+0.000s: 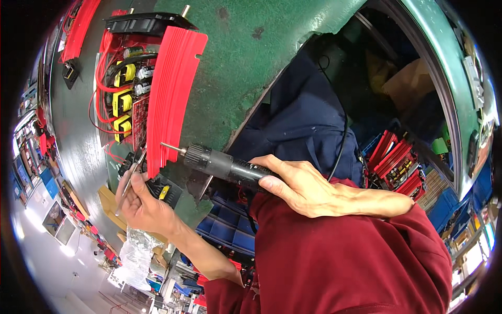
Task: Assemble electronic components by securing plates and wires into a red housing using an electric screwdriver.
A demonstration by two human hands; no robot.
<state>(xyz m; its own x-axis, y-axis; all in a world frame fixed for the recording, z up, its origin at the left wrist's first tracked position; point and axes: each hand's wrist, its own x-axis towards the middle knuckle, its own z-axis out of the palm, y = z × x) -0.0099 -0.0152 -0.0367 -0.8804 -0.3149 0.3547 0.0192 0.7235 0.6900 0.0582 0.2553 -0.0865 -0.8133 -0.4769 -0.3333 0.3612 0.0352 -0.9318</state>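
My right hand (308, 189) is wrapped round a black electric screwdriver (222, 163). Its bit points left and meets the face of a red ribbed metal housing (175, 78) near the housing's close end; whether a screw sits under the tip, I cannot tell. On the other side of that end, my left hand (149, 210) pinches a thin metal tool, seemingly tweezers (124, 192), angled up to the housing. Inside the housing are a red circuit board (139, 118), yellow-wrapped transformers (123, 102) and red wires (102, 63). A black end plate (141, 24) closes the far end.
All this rests on a worn green bench top (230, 63) with a chipped edge. A small black part with a yellow label (164, 192) lies by my left hand. Another red housing (81, 29) stands far left. Blue bins (225, 227) and more red housings (395, 157) sit lower down.
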